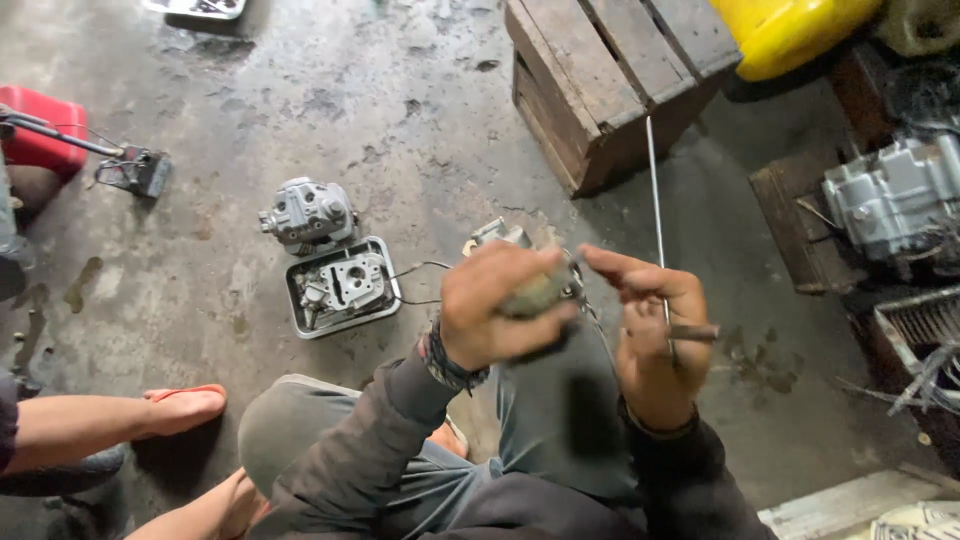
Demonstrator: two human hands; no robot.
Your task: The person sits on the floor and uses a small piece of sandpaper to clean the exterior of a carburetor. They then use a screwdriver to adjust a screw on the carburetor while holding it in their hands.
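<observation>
My left hand point(500, 305) fists around a blurred greyish-green metal part point(538, 293); my right hand point(652, 325) pinches a thin long steel rod point(656, 210), both over my lap, near the wooden crate's point(600, 80) front corner

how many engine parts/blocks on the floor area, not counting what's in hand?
3. A grey casting on the floor left of centre; a cylinder head in the metal tray just below it; a larger engine at the right edge. More may be hidden behind the hands.
</observation>
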